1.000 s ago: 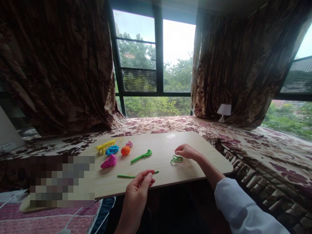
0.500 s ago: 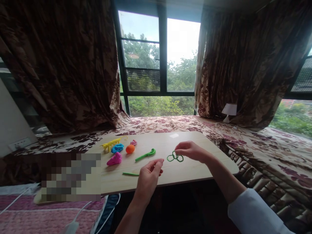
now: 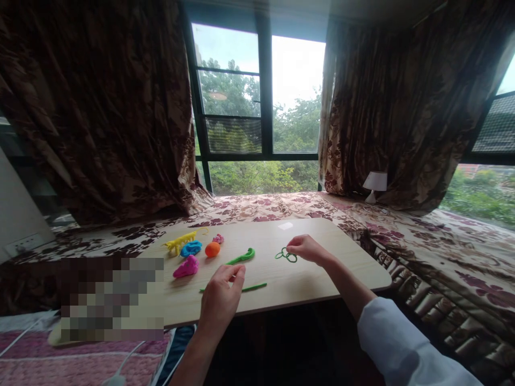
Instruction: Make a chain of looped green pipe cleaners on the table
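My right hand (image 3: 309,250) is closed, its thumb and fingers pinching a small chain of green modelling-clay rings (image 3: 290,258) just above the table. The rings hang linked to the left of the fingertips; the one at my fingers is partly hidden. My left hand (image 3: 223,292) is closed, with thumb and fingertips together and nothing showing between them. It hovers over a thin green clay strip (image 3: 255,287), hiding the strip's middle. Just beyond the left hand lies a thicker green clay piece (image 3: 244,256) with a curled end.
Pink (image 3: 186,266), blue (image 3: 190,248), orange (image 3: 212,249) and yellow (image 3: 179,243) clay pieces lie on the left of the pale wooden table (image 3: 322,279), with a small pink lump (image 3: 218,238) behind. A blurred patch covers the table's left end. A lamp (image 3: 375,185) stands at the back right.
My left hand has moved left, nearer to me, uncovering the right end of the thin strip. My right hand still holds the rings, shifted slightly left in view.
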Motion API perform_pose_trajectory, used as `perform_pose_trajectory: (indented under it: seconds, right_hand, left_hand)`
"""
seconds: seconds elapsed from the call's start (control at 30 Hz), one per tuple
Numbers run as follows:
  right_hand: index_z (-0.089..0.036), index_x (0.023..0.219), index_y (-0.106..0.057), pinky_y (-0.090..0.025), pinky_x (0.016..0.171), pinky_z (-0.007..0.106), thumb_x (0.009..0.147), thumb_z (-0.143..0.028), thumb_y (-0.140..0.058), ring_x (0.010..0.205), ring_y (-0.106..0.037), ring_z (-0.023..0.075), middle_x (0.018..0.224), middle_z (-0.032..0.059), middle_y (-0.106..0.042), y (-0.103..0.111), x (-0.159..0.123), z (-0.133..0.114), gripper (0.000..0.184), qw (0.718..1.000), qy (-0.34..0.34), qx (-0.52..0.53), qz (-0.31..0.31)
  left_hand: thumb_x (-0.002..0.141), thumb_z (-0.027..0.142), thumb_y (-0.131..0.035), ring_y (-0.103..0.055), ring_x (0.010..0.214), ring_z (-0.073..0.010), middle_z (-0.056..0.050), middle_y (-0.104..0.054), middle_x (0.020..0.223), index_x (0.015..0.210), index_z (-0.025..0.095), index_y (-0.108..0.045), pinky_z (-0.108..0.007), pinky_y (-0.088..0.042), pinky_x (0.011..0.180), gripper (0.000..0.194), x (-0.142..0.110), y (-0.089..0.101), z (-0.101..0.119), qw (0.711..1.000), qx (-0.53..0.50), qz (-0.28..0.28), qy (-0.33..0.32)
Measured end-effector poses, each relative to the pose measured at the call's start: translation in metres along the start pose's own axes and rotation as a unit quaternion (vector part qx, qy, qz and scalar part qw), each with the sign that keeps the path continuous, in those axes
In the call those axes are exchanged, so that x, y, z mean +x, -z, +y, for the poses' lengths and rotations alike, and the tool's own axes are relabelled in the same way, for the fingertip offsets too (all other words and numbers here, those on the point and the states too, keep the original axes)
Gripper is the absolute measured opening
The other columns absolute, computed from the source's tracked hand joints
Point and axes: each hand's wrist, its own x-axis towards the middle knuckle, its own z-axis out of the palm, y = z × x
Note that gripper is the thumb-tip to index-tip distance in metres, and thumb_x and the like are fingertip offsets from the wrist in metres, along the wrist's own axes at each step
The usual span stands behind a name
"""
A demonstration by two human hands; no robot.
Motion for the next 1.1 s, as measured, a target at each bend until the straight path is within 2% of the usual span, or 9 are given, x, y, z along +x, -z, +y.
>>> perform_pose_trajectory:
  seconds: [0.13,0.2,0.3,0.4,0.5,0.63,0.87,1.0,1.1]
  right_hand:
    - [-0.014,0.090,-0.062,-0.045,0.069,0.031,0.083,-0.031,-0.053,0.077,-0.059,0.0166,0.088,0.0048,-0.062,-0.003,-0.005,0.013,0.021,0.995,-0.014,-0.085,0.048]
    - [-0.016,0.094,-0.063,-0.041,0.075,0.030,0.083,-0.027,-0.050,0.085,-0.058,0.0186,0.096,0.0068,-0.061,-0.012,-0.015,0.006,0.020,0.991,0.011,-0.114,0.074]
    - [-0.025,0.091,-0.066,-0.039,0.073,0.023,0.083,-0.028,-0.049,0.081,-0.058,0.0139,0.093,0.0014,-0.063,-0.039,-0.030,-0.015,0.019,0.986,0.075,-0.135,0.056]
    - [-0.026,0.083,-0.067,-0.038,0.070,0.021,0.078,-0.026,-0.055,0.079,-0.057,0.0133,0.085,-0.0004,-0.063,-0.071,-0.036,-0.032,0.013,0.980,0.115,-0.159,0.037]
    - [-0.022,0.076,-0.067,-0.037,0.071,0.023,0.078,-0.018,-0.051,0.081,-0.055,0.0156,0.082,0.0024,-0.063,-0.087,-0.034,-0.036,0.016,0.972,0.129,-0.189,0.046]
    - [-0.020,0.075,-0.063,-0.036,0.068,0.024,0.081,-0.016,-0.048,0.077,-0.054,0.0160,0.079,0.0037,-0.062,-0.078,-0.040,-0.029,0.017,0.964,0.138,-0.221,0.053]
    - [-0.021,0.081,-0.062,-0.035,0.074,0.027,0.085,-0.019,-0.044,0.081,-0.051,0.0176,0.082,0.0042,-0.060,-0.040,-0.070,-0.007,0.019,0.954,0.138,-0.259,0.062]
    - [-0.023,0.094,-0.062,-0.035,0.081,0.029,0.085,-0.016,-0.042,0.091,-0.050,0.0184,0.095,0.0052,-0.060,-0.033,-0.081,-0.007,0.023,0.953,0.135,-0.263,0.067]
    - [-0.022,0.113,-0.053,-0.032,0.090,0.035,0.086,-0.022,-0.042,0.107,-0.044,0.0218,0.116,0.0080,-0.053,-0.043,-0.084,-0.014,0.029,0.949,0.148,-0.266,0.084]
  left_hand:
    - [0.070,0.031,-0.057,-0.052,0.096,-0.0233,-0.003,-0.065,0.090,0.079,0.026,-0.069,-0.040,-0.032,0.092,0.016,0.000,0.010,-0.012,0.991,0.094,-0.062,-0.068]
    - [0.070,0.026,-0.057,-0.053,0.092,-0.0215,-0.001,-0.065,0.086,0.076,0.026,-0.069,-0.040,-0.031,0.092,0.013,-0.002,0.008,-0.014,0.983,0.128,-0.094,-0.089]
    - [0.072,0.024,-0.054,-0.053,0.089,-0.0198,-0.001,-0.064,0.083,0.072,0.025,-0.068,-0.038,-0.032,0.090,0.014,-0.003,0.005,-0.013,0.974,0.168,-0.115,-0.102]
    - [0.076,0.025,-0.050,-0.053,0.092,-0.0192,-0.002,-0.063,0.089,0.081,0.025,-0.067,-0.035,-0.033,0.089,0.018,-0.003,0.012,-0.017,0.967,0.200,-0.117,-0.109]
    - [0.078,0.025,-0.046,-0.051,0.098,-0.0203,-0.004,-0.062,0.100,0.096,0.023,-0.065,-0.036,-0.032,0.090,0.026,-0.004,0.031,-0.028,0.962,0.233,-0.103,-0.102]
    - [0.077,0.024,-0.045,-0.054,0.091,-0.0205,-0.004,-0.063,0.091,0.088,0.024,-0.066,-0.036,-0.035,0.085,0.024,-0.005,0.047,-0.036,0.954,0.267,-0.104,-0.090]
    - [0.079,0.022,-0.043,-0.053,0.090,-0.0202,-0.003,-0.062,0.084,0.078,0.024,-0.065,-0.037,-0.033,0.088,0.022,-0.007,0.023,-0.022,0.946,0.280,-0.111,-0.120]
    - [0.082,0.022,-0.040,-0.051,0.098,-0.0218,-0.005,-0.061,0.100,0.100,0.024,-0.063,-0.041,-0.030,0.093,0.029,-0.012,0.015,-0.011,0.937,0.303,-0.093,-0.145]
    - [0.085,0.026,-0.036,-0.041,0.117,-0.0226,-0.006,-0.051,0.125,0.119,0.024,-0.052,-0.042,-0.021,0.102,0.038,-0.020,-0.003,-0.001,0.922,0.319,-0.097,-0.197]
